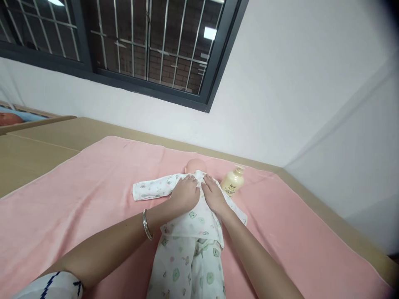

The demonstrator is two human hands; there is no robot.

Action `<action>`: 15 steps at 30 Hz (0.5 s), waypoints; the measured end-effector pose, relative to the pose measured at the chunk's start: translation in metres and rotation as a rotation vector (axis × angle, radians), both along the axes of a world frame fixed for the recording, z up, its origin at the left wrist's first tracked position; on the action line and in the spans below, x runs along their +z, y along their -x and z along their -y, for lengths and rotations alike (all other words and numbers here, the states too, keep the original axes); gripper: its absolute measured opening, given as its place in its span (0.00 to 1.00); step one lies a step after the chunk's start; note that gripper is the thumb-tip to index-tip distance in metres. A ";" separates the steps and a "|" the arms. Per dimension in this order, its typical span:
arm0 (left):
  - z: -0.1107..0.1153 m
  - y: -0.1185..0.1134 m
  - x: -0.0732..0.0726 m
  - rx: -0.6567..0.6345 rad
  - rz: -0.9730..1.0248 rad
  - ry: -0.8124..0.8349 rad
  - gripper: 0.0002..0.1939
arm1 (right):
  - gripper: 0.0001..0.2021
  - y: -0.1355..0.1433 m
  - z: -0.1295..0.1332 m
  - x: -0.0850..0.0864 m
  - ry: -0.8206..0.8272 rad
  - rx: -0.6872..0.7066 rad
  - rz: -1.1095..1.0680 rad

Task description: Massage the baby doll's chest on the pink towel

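Observation:
A baby doll (195,165) with a bald head lies stretched out, dressed in a white printed top (195,220) and matching trousers (177,265). My left hand (186,193), with a silver bangle (146,225) on its wrist, rests on the upper part of the top, fingers laid flat. Beside it, my right hand (214,195) lies on the other shoulder side, fingers also flat and pointing toward the head. One sleeve (152,189) extends out to the left, the other slants down to the right. Whether the doll lies face up or face down I cannot tell.
A pale yellow pump bottle (233,181) stands close to the doll's right-hand side. Beneath everything spreads a pink blanket (102,187) over a wooden surface (40,145). A white wall (280,83) and a barred window (149,45) rise behind. A reddish object (10,119) shows at far left.

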State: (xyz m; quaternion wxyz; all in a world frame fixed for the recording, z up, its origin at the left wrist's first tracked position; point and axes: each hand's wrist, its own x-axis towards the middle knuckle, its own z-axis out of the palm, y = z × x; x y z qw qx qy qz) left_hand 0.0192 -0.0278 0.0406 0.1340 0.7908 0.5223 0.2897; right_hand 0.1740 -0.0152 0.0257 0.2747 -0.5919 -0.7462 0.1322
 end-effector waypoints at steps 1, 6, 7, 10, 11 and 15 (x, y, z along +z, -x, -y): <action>-0.001 0.001 0.000 -0.010 0.015 0.004 0.21 | 0.26 0.004 0.004 0.000 -0.009 -0.012 0.024; -0.019 0.011 -0.009 0.015 0.086 0.035 0.20 | 0.28 0.029 0.035 -0.001 -0.075 0.048 0.126; -0.021 0.010 -0.012 0.037 0.107 0.022 0.20 | 0.27 0.029 0.034 -0.002 -0.076 0.072 0.114; -0.018 0.004 -0.023 0.107 0.198 -0.020 0.21 | 0.25 0.014 0.017 -0.003 -0.067 0.093 0.026; -0.016 0.002 -0.026 0.123 0.232 -0.031 0.21 | 0.25 0.007 0.009 -0.004 -0.061 0.089 0.002; -0.010 0.000 -0.034 0.136 0.363 -0.088 0.20 | 0.26 -0.007 -0.003 0.000 -0.096 0.046 -0.028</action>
